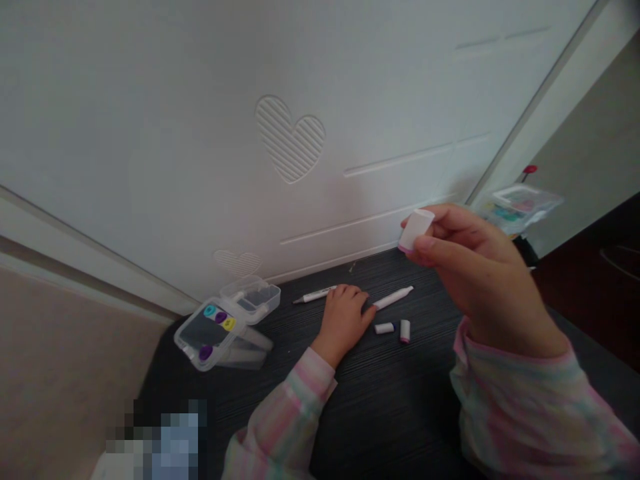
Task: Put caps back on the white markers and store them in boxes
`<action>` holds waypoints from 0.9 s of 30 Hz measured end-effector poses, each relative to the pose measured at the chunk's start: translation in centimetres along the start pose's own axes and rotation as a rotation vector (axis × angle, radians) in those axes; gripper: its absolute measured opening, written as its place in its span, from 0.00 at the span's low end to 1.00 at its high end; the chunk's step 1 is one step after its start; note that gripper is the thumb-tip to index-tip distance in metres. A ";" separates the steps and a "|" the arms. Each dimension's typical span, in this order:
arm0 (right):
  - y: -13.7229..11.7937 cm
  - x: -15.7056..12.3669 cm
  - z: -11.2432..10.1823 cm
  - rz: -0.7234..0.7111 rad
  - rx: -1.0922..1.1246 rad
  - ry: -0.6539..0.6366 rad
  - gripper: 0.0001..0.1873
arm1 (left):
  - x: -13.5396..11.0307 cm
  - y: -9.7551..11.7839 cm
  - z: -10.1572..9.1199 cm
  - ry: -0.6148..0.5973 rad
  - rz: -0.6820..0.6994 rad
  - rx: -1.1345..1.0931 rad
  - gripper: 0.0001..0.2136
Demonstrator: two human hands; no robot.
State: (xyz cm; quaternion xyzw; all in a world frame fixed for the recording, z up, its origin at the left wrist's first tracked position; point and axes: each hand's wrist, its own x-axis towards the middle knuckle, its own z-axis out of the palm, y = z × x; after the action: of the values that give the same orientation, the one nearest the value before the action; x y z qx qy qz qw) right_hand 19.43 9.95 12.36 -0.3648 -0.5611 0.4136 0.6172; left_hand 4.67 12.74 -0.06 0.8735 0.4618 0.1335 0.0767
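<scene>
Raised before the white panel, my right hand [470, 267] pinches a white marker cap [417, 228] with a pink end between thumb and fingers. My left hand [345, 320] lies on the dark tabletop, palm down with its fingers stretched out. By its fingertips is a white marker [316, 295] with a grey tip, partly covered by the hand. Another white marker [394, 297] lies beside its thumb. Just right of that hand are two small caps on the table, one blue-ended [385, 328] and one pink-ended [405, 331].
An open clear plastic case [215, 333] at the left holds several markers with teal, purple and yellow ends; its lid [253, 299] leans back. A white panel [200, 133] with heart reliefs closes off the back. A clear container [520, 207] stands at the far right.
</scene>
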 end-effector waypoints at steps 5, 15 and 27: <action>0.0 0.1 0.1 -0.002 -0.002 0.001 0.04 | 0.0 0.3 0.6 -0.057 0.032 -0.030 0.10; 0.2 0.1 0.0 -0.001 -0.008 0.003 0.04 | -0.2 -0.7 -1.4 -0.077 -0.047 0.004 0.09; 0.4 0.0 0.3 0.007 -0.036 0.000 0.04 | -0.2 0.2 0.1 -0.036 -0.036 -0.245 0.06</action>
State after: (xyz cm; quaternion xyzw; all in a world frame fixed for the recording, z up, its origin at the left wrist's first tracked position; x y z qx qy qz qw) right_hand 19.09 10.09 12.04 -0.3779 -0.5671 0.4057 0.6091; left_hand 4.73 12.42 -0.13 0.8516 0.4560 0.1719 0.1932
